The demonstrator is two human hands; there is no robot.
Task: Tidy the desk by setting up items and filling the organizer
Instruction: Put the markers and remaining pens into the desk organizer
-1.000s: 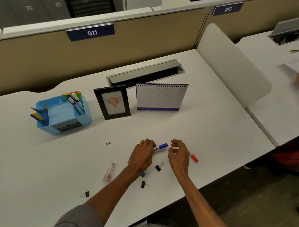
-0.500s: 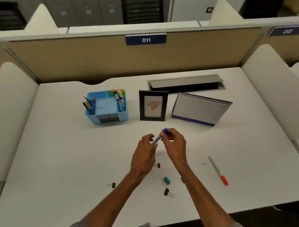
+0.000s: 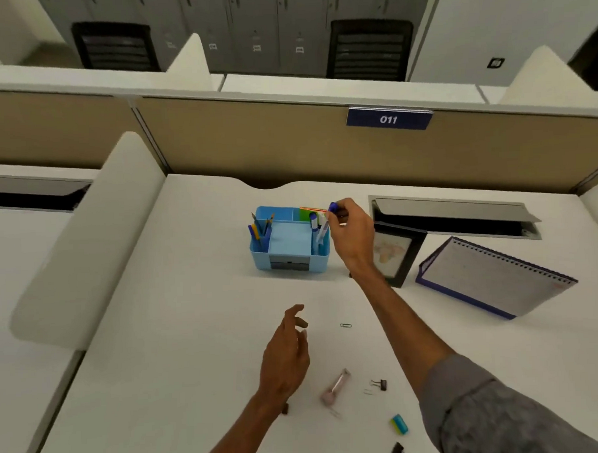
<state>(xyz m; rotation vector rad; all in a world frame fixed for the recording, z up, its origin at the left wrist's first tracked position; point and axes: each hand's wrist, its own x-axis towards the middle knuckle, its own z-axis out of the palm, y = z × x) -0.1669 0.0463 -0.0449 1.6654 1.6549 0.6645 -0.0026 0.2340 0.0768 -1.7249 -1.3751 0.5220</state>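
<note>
A blue desk organizer [image 3: 288, 254] stands at the back of the white desk [image 3: 179, 334], with pens in its left slot and markers in its right slot. My right hand [image 3: 351, 231] is over the organizer's right side and pinches a blue-capped marker [image 3: 332, 207], cap up, its lower end down among the markers there. Hovering above the desk nearer me is my left hand [image 3: 286, 357], fingers loosely curled and holding nothing.
A black picture frame [image 3: 398, 252] and a spiral desk calendar [image 3: 495, 279] stand right of the organizer. Loose on the near desk lie a paper clip [image 3: 345, 325], a pink object [image 3: 335, 387], binder clips [image 3: 380, 383] and a blue-green eraser [image 3: 399, 424]. A cable tray [image 3: 454, 216] is open behind.
My right hand has carried the blue-capped marker from the desk's middle up to the organizer's right slot. My left hand let go of it and stayed low. The view swung left.
</note>
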